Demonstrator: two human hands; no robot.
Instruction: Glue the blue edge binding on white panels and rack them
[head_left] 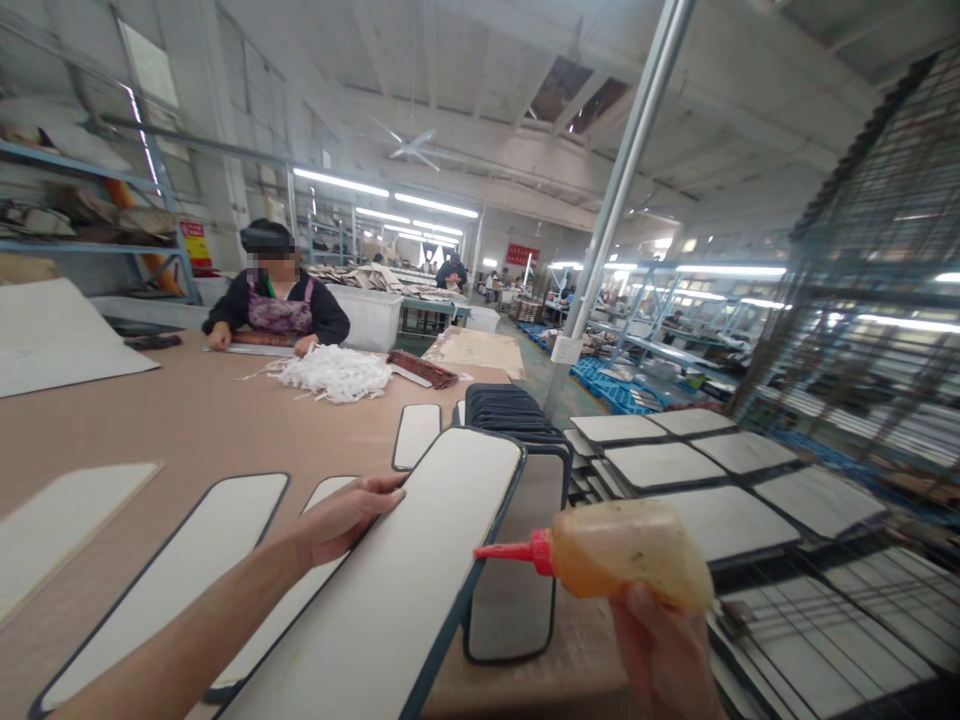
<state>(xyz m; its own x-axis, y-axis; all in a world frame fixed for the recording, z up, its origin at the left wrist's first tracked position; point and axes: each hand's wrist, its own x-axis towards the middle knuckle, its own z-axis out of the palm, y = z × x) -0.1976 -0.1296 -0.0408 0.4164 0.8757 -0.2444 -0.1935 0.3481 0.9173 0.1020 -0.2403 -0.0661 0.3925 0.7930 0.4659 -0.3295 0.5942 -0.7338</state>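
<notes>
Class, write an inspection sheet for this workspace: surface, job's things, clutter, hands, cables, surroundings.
Surface: brown table, with other pale panels lying on it.
Job's things: dark-edged pale panel, held tilted; squeeze bottle, its red nozzle at the panel's right edge, contact unclear.
Clutter: heap of white strips on the table's far side.
Hands: left hand grips the panel's left edge; right hand holds the bottle.
Cables: nothing seen.
Surroundings: co-worker across the table; metal pole; rows of pale sheets at right.
</notes>
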